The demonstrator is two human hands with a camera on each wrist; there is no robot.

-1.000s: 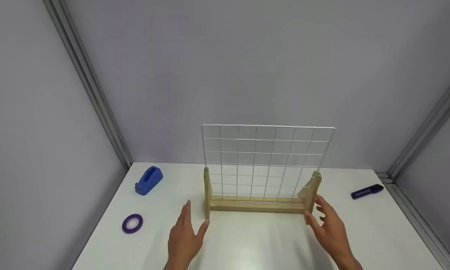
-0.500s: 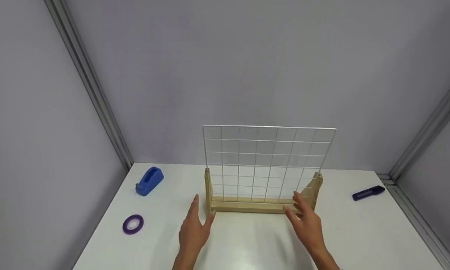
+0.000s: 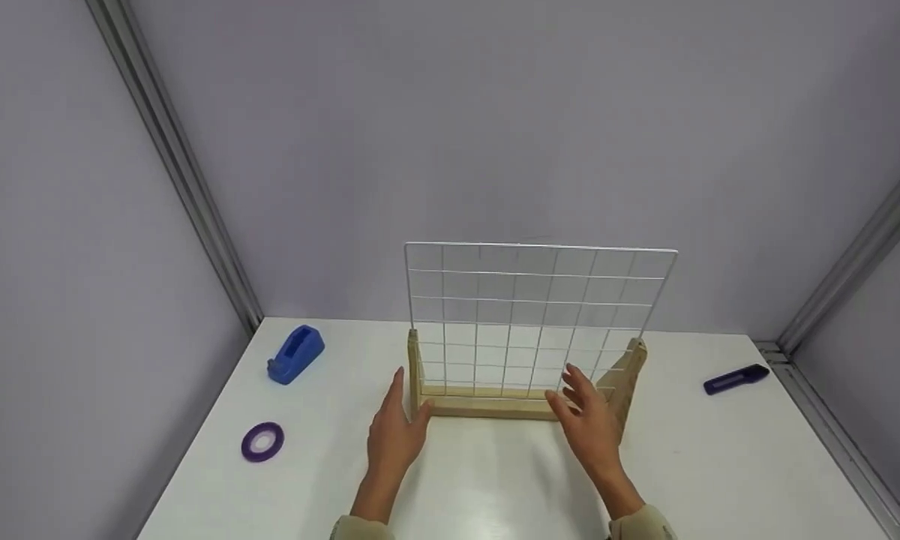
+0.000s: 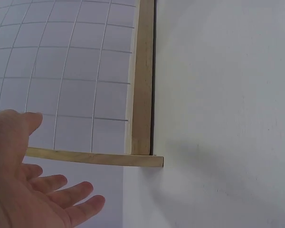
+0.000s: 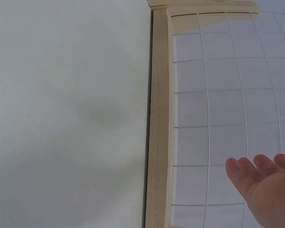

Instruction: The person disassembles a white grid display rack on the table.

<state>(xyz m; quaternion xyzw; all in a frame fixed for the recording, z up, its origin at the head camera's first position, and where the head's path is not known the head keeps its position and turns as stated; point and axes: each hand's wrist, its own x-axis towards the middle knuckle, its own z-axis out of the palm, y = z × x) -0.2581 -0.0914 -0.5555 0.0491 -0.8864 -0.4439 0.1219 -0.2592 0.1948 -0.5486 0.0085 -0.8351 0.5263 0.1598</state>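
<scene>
wire-grid stand: standing on the counter, ahead of both hands | left hand: fingers loose, grasping nothing, near the left wooden side piece; contact hard to make out from here | right hand: fingers relaxed, empty, before the crossbar | risk: a lopsided nudge could skew or tip it | thin white wire squares, straight-edged pale wood

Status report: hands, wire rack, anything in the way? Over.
Left hand straddling the left side panel, contact unclear. Right hand empty, in front of the grid. Wire rack upright. Nothing seen blocking; blue tape dispenser off left.
</scene>
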